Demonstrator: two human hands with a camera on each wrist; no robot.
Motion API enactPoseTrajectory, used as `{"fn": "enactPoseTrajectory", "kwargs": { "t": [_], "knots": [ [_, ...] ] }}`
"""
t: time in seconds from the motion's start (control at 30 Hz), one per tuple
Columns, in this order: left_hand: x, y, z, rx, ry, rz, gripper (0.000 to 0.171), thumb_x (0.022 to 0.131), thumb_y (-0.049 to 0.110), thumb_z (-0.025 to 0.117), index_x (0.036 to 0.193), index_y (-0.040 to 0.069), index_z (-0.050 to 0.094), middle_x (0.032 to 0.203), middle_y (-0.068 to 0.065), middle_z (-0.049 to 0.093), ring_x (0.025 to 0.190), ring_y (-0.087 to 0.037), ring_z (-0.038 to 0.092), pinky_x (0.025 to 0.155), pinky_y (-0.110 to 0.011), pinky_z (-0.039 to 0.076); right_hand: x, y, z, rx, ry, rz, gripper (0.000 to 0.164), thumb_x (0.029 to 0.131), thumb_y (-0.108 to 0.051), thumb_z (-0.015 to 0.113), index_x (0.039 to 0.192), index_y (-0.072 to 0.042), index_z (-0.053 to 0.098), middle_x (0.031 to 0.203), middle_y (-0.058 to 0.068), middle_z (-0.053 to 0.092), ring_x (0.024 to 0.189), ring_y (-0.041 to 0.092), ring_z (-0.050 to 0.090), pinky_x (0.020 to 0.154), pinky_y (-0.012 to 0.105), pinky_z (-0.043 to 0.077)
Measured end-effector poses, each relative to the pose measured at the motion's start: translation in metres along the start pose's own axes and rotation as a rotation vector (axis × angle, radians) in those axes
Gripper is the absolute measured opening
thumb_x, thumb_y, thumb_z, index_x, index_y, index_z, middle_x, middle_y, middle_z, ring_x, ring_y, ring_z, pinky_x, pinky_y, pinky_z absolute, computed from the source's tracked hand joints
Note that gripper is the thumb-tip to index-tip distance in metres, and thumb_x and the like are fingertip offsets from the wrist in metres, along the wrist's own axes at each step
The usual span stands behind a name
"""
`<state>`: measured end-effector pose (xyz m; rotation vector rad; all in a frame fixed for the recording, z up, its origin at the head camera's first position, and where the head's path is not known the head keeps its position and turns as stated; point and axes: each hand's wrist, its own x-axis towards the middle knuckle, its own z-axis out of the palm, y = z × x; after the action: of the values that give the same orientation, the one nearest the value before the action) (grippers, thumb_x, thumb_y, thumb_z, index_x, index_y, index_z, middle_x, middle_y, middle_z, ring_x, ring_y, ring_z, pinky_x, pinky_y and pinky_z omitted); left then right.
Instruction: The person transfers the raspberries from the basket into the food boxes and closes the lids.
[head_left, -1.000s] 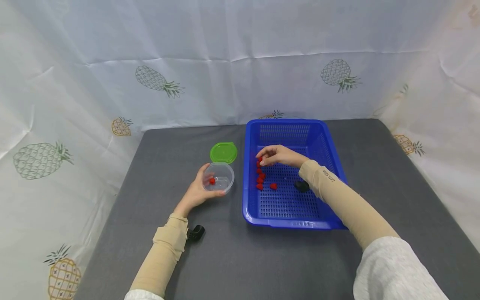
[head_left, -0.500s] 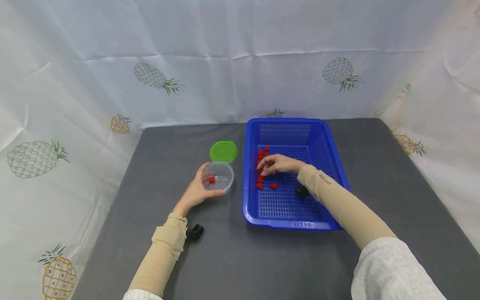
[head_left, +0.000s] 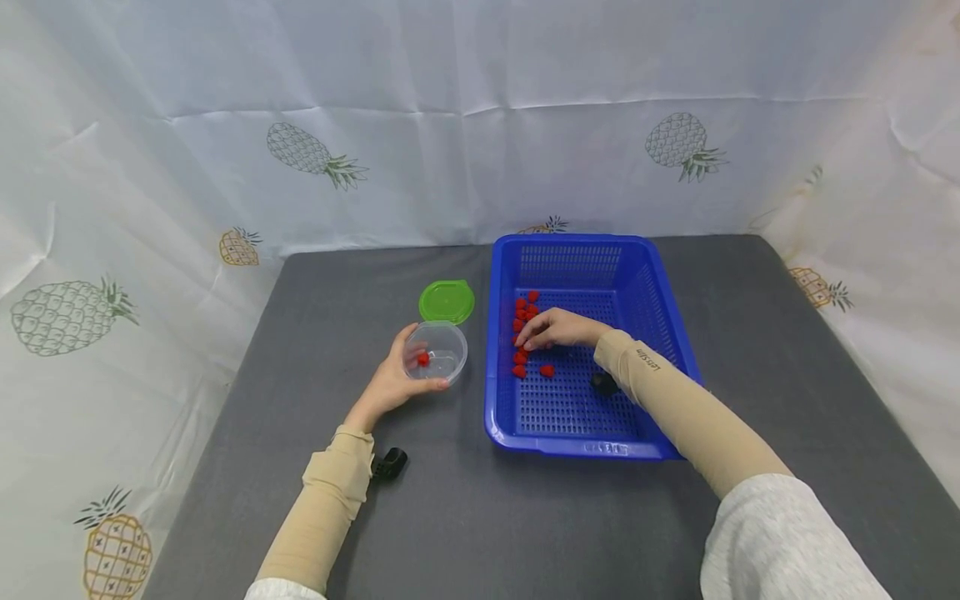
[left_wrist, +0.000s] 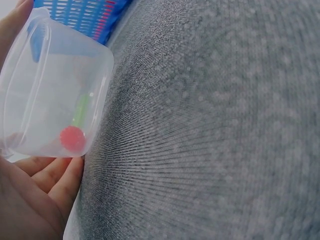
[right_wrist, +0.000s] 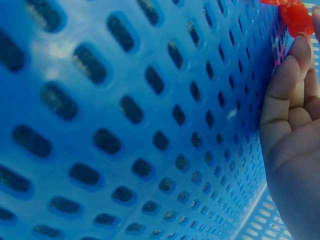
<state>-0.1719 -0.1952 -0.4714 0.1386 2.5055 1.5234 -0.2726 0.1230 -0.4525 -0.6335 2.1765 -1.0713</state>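
My left hand [head_left: 393, 375] grips a clear round plastic container [head_left: 450, 343] by its sides, thumb in front and fingers behind. One bumpy red raspberry [left_wrist: 73, 138] lies at the bottom of it. Inside the blue basket [head_left: 585, 447], my right hand [head_left: 558, 328] reaches down at the left side, its fingertips and thumb pinching a raspberry [right_wrist: 296, 19]. A row of several raspberries [head_left: 519, 325] runs along the basket's left side, and a separate raspberry [head_left: 547, 371] lies nearer the front.
Behind the container, a green lid [head_left: 447, 301] lies flat on the grey table [head_left: 480, 525]. Black devices show at both wrists, the left device [head_left: 392, 463] above the table and the right device [head_left: 603, 383] over the basket. A pineapple-print white cloth [head_left: 480, 175] hangs behind.
My right hand has come down and toward the basket's front, away from the far raspberries, and its fingers have closed on a raspberry. The left hand keeps holding the container in place.
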Motion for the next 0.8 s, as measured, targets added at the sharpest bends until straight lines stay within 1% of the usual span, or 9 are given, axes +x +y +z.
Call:
{"fn": "enactPoseTrajectory", "kwargs": {
  "t": [0.03,0.13,0.23,0.33,0.57,0.8],
  "knots": [
    [-0.0001,0.0,0.0,0.001,0.002,-0.001,0.111,0.064,0.034,0.085,0.148,0.026,0.012,0.143,-0.013,0.042,0.134,-0.029,0.04,0.111,-0.049,0.032,-0.0002,0.0,-0.0002,-0.011,0.0,0.002,0.02,0.087,-0.014,0.064,0.104,-0.008,0.071,0.098,-0.003,0.069,0.076,0.009,0.051,0.069,0.023,0.046],
    [-0.0005,0.0001,0.0003,-0.001,0.004,-0.001,0.111,0.064,0.033,0.085,0.148,0.026,0.012,0.143,-0.013,0.042,0.134,-0.029,0.04,0.111,-0.049,0.032,-0.0005,0.0005,-0.0005,-0.024,-0.004,0.012,0.021,0.087,-0.015,0.064,0.105,-0.008,0.071,0.098,-0.001,0.07,0.075,0.007,0.051,0.069,0.022,0.045],
    [-0.0011,0.0012,0.0006,-0.003,0.003,-0.002,0.111,0.064,0.033,0.085,0.148,0.026,0.012,0.144,-0.013,0.042,0.135,-0.03,0.04,0.111,-0.049,0.032,-0.0009,0.0003,-0.0007,-0.019,-0.009,0.038,0.024,0.087,-0.016,0.064,0.109,-0.008,0.069,0.088,-0.004,0.068,0.072,0.007,0.05,0.067,0.022,0.043],
    [-0.0011,0.0019,0.0005,-0.006,0.001,0.001,0.111,0.064,0.033,0.085,0.148,0.026,0.012,0.144,-0.014,0.041,0.135,-0.03,0.039,0.111,-0.049,0.031,-0.001,-0.0002,-0.0007,-0.016,-0.006,0.063,0.027,0.086,-0.016,0.065,0.112,-0.009,0.068,0.083,-0.009,0.065,0.073,0.007,0.05,0.067,0.022,0.043],
    [0.0005,0.0006,-0.0007,-0.005,-0.003,-0.002,0.111,0.064,0.035,0.085,0.148,0.027,0.012,0.144,-0.014,0.041,0.135,-0.03,0.039,0.111,-0.05,0.031,-0.0022,-0.0013,-0.0017,-0.004,-0.017,0.082,0.028,0.085,-0.018,0.065,0.112,-0.008,0.067,0.094,-0.003,0.068,0.082,0.008,0.056,0.075,0.022,0.047],
    [0.0006,0.0004,-0.0011,-0.023,-0.005,-0.01,0.112,0.064,0.034,0.085,0.148,0.027,0.011,0.145,-0.013,0.041,0.136,-0.029,0.038,0.111,-0.049,0.031,-0.0031,-0.0018,-0.0022,-0.005,-0.039,0.077,0.029,0.086,-0.017,0.064,0.113,-0.006,0.065,0.094,-0.003,0.067,0.084,0.007,0.057,0.078,0.022,0.047]
  ]
}}
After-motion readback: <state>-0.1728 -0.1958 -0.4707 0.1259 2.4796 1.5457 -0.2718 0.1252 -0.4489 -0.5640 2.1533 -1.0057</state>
